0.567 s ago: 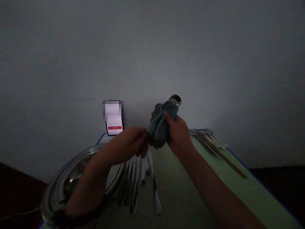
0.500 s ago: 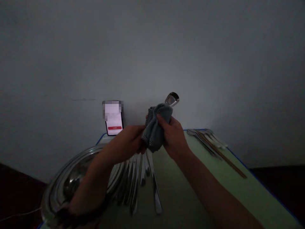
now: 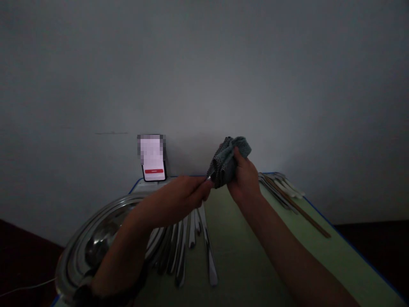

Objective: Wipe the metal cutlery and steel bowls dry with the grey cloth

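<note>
My right hand is closed around a bunched grey-blue cloth, held above the green table. The cloth fully covers the head of a metal spoon. My left hand pinches the spoon's handle, of which only a short bit shows between the two hands. Below the hands, several steel utensils lie side by side on the table.
A large steel tray sits at the table's left. A phone with a lit screen leans against the wall at the back. More cutlery and wooden chopsticks lie at the right. The room is dim.
The cloth has slid up over the spoon's bowl, which showed above it before and is now hidden. Both hands shifted slightly right.
</note>
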The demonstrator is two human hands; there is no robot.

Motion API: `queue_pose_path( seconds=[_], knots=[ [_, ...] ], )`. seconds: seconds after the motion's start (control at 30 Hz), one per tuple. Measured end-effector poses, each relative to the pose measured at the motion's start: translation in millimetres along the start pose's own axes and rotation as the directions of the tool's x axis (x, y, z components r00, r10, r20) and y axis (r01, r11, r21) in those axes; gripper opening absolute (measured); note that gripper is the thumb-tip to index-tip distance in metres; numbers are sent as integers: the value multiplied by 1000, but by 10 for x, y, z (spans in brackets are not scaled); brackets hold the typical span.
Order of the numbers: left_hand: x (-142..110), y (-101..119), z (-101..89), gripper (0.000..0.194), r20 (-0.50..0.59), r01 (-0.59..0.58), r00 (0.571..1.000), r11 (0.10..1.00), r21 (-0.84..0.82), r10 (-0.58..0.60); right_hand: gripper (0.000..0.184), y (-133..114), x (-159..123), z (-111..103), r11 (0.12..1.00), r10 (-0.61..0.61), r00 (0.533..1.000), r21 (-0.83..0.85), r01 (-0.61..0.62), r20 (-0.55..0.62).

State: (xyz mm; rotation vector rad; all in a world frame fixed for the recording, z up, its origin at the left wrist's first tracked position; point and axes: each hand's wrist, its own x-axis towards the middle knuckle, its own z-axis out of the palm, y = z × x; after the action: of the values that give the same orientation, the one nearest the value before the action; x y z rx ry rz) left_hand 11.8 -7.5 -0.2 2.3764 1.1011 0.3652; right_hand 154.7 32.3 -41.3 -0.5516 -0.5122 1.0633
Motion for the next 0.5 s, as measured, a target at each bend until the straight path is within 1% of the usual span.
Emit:
queue_pose_path(
  seconds=[0.03, 0.1, 0.17, 0.2, 0.23, 0.27, 0.3, 0.37, 0.43, 0.5],
  knots=[
    [-23, 7, -10, 39, 16, -7, 1000, 1000, 3, 7, 16, -16, 33, -21, 998, -47, 999, -32, 46, -18],
    [-76, 7, -46, 39, 38, -16, 999, 1000, -3, 17, 19, -55, 104, -70, 976, -178, 984, -130, 173, -24],
    [-123, -11, -89, 39, 29, -19, 999, 1000, -12, 19, 22, -93, 169, -119, 921, -306, 952, -244, 302, 25],
    [-136, -21, -106, 38, 11, -17, 1000, 1000, -11, 17, 24, -106, 192, -138, 899, -335, 941, -282, 337, 56],
    [-138, -29, -115, 38, -10, -14, 1000, 1000, -4, 14, 25, -111, 204, -151, 891, -333, 939, -298, 342, 82],
    [-129, -35, -114, 38, -31, -11, 999, 1000, 11, 12, 25, -108, 204, -155, 901, -304, 948, -295, 319, 95],
    [-108, -38, -102, 37, -42, -8, 999, 999, 33, 10, 25, -96, 190, -149, 922, -251, 963, -278, 269, 101],
    [-43, -39, -50, 36, -34, -1, 999, 997, 83, 4, 24, -52, 128, -112, 964, -114, 988, -228, 135, 102],
    [31, -44, 18, 32, -1, -1, 1000, 992, 127, 1, 21, 7, 45, -54, 986, 1, 994, -166, 16, 105],
    [80, -57, 67, 29, 36, -10, 999, 988, 151, 5, 19, 62, -20, -2, 993, 60, 992, -109, -48, 111]
  ],
)
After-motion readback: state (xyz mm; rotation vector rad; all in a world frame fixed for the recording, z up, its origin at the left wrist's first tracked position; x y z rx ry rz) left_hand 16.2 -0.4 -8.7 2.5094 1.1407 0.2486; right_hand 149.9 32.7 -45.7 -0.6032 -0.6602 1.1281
